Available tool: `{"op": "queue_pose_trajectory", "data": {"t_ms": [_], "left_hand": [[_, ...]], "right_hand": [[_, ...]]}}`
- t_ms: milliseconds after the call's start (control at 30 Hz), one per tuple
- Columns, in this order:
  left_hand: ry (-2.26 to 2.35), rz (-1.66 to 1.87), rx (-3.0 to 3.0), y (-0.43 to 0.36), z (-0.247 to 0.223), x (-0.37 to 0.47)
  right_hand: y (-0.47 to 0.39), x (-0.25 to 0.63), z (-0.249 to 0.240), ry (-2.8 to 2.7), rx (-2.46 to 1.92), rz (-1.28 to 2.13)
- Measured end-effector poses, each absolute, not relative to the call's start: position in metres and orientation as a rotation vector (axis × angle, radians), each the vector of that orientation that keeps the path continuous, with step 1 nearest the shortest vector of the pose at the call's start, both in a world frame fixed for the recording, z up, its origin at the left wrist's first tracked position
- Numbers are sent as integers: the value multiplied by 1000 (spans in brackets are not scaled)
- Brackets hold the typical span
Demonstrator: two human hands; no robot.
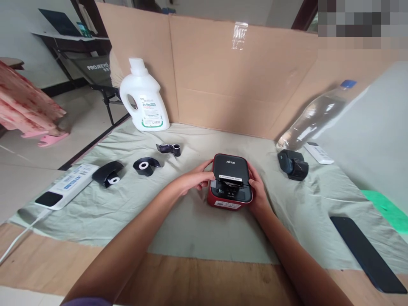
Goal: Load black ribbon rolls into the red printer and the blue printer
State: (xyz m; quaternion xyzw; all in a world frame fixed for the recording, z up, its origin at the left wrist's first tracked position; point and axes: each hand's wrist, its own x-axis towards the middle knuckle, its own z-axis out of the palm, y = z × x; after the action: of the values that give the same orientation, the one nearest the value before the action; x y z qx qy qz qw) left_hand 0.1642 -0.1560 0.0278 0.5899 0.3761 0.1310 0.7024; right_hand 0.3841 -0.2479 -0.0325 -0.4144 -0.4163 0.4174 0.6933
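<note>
A red-and-black label printer (231,180) rests on the grey-green cloth in front of me, with a piece of black label strip (232,183) poking out of its slot. My left hand (198,177) grips its left side, thumb at the edge of the lid. On the opposite side my right hand (257,187) holds the printer, its thumb on the edge and the other fingers partly hidden behind the case. The lid looks closed. To the left lie partly unwound black rolls: a small roll (174,149), a middle roll (145,166) and a larger roll (108,174).
A white power strip (65,187) with a cable lies at left. A white detergent jug (145,97) stands before the cardboard screen (223,76). At right are a clear bottle (314,114), black rolls (293,165), a white box (318,153) and a phone (366,253). A person's leg (47,131) shows far left.
</note>
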Motion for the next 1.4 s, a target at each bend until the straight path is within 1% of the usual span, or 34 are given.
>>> {"op": "queue_pose_trajectory", "data": {"t_ms": [300,700,833,900,1000,1033,1100,1200,1300,1400], "left_hand": [[795,272,1312,-153,28,162],[839,284,1357,-157,32,165],[832,243,1497,-150,37,164],[937,339,1706,-137,38,158],[1348,656,2171,-107,32,139],[1492,688,2305,-97,28,131],[1696,557,2453,-81,20,117],[1804,312,2489,-69,12,104],[1814,272,2532,-70,17,103],[1765,246,2476,-77,33,104]], "right_hand": [[-251,383,-38,-893,-909,1008],[-244,385,-37,-864,-940,941],[-245,386,-35,-879,-942,957],[-246,386,-35,-880,-945,966],[-246,386,-35,-878,-945,981],[-246,386,-35,-878,-943,985],[-246,386,-35,-877,-944,986],[-247,386,-37,-879,-949,982],[-247,385,-36,-878,-957,976],[-248,383,-34,-879,-953,977]]}}
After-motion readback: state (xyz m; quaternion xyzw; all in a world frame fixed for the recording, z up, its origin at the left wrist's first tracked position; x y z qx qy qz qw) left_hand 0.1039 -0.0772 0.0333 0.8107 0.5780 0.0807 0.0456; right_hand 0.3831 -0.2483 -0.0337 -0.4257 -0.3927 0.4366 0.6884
